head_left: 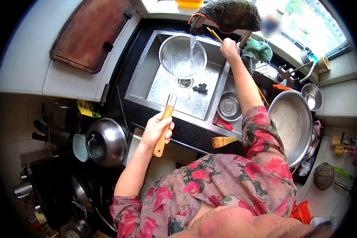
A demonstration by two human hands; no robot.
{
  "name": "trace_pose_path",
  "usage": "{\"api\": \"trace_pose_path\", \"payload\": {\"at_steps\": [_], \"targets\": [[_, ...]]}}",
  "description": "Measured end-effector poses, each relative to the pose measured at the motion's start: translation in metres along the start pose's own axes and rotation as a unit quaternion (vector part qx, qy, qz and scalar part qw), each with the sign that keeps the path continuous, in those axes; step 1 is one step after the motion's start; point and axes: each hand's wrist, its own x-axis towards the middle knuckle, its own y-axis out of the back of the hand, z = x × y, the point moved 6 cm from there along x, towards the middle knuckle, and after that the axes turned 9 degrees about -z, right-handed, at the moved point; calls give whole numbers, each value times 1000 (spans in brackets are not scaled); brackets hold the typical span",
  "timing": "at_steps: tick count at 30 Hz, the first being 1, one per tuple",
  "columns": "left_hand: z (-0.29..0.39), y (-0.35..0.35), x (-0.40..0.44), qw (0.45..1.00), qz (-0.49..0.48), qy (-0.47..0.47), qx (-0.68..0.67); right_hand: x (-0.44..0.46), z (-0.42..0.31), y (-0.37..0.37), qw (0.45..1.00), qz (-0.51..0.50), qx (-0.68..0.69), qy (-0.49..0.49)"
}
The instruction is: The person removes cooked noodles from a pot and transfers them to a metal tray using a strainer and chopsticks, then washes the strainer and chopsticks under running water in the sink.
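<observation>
My left hand (158, 131) is wrapped round the wooden handle (165, 133) of a fine-mesh strainer (182, 56). The strainer's bowl hangs over the steel sink (137, 89), and water (192, 45) from the tap (196, 27) runs into it. Closed fingers of my right hand (229, 49) grip a pair of chopsticks (215, 35) beside the tap, at the sink's upper right. A dark scouring pad (200, 88) lies on the sink floor by the drain (184, 83).
Right of the sink stand a metal bowl (229, 106) and a large basin (305, 131) of whitish liquid. A wooden spatula (223, 141) lies on the front counter edge. A green cloth (258, 50) hangs near the window; a domed lid (112, 142) stands at left.
</observation>
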Motion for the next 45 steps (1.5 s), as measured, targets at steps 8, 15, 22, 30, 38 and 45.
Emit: {"api": "trace_pose_path", "payload": {"at_steps": [8, 15, 22, 30, 38, 45], "targets": [[-6, -2, 21, 994, 16, -58, -95, 0, 3, -3, 1000, -9, -4, -5], [-6, -35, 12, 919, -162, 17, -360, 2, 12, -4, 1000, 3, 9, -9], [3, -8, -17, 995, -78, 20, -65, 30, 50, -18, 977, 106, 181, -37], [4, 21, -71, 622, 289, -123, 717, 6, 37, -18, 914, 19, 397, -79], [-59, 73, -216, 558, 351, -195, 726, -170, -41, -25, 866, 18, 498, 29], [-152, 132, -358, 650, 398, -326, 559, -337, -134, -46, 886, 140, 208, 389]]}}
